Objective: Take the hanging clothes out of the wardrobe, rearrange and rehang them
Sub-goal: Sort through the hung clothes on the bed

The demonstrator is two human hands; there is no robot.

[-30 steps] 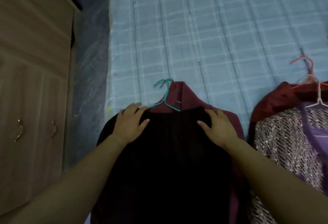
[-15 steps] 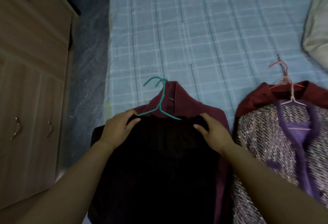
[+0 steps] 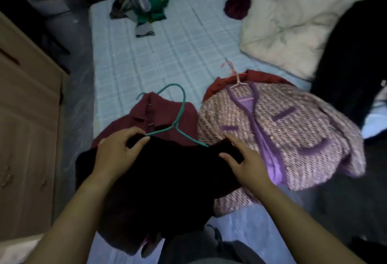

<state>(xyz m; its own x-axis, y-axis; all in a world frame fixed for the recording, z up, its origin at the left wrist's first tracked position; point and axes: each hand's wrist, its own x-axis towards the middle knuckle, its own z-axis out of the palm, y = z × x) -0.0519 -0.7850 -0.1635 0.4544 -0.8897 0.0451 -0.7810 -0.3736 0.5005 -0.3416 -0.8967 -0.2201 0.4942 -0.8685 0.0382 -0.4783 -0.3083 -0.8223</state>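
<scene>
Your left hand [image 3: 117,154] pinches the near-left shoulder of the black top [image 3: 173,175], thumb and fingers closed narrowly on the cloth. Your right hand [image 3: 246,163] holds the opposite shoulder between its thumb and spread fingers. The top lies flat on the bed [image 3: 167,54], partly over a maroon shirt [image 3: 165,113], with a pink-and-purple jacket [image 3: 293,129] just beside it on your right. The green hanger [image 3: 178,125] runs crosswise between your hands, one end at your left fingertips and the other vanishing under the cloth near your right thumb. Its hook points away from you. Your hands sit about equally near it, so lifting it likely means reaching forward to the neck, between both grips.
</scene>
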